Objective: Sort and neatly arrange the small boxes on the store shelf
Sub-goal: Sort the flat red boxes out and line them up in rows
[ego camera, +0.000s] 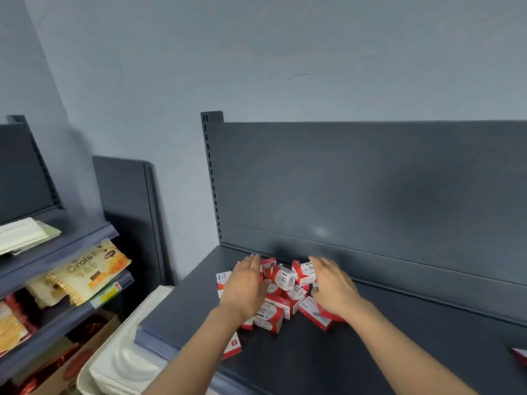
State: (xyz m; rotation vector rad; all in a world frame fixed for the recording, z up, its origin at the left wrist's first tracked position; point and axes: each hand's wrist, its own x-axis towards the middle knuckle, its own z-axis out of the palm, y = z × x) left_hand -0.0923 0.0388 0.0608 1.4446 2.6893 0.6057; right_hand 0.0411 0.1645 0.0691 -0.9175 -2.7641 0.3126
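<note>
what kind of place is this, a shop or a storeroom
Most likely a small shop: a dark metal display shelf with a slotted upright, a heap of red-and-white small boxes on it, and snack packs above a price label on the next rack.

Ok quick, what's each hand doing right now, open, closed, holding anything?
Left hand: open, fingers straight, on the left side of the box pile.
Right hand: open, a bit blurred, on the pile's right side, gripping nothing.
</note>
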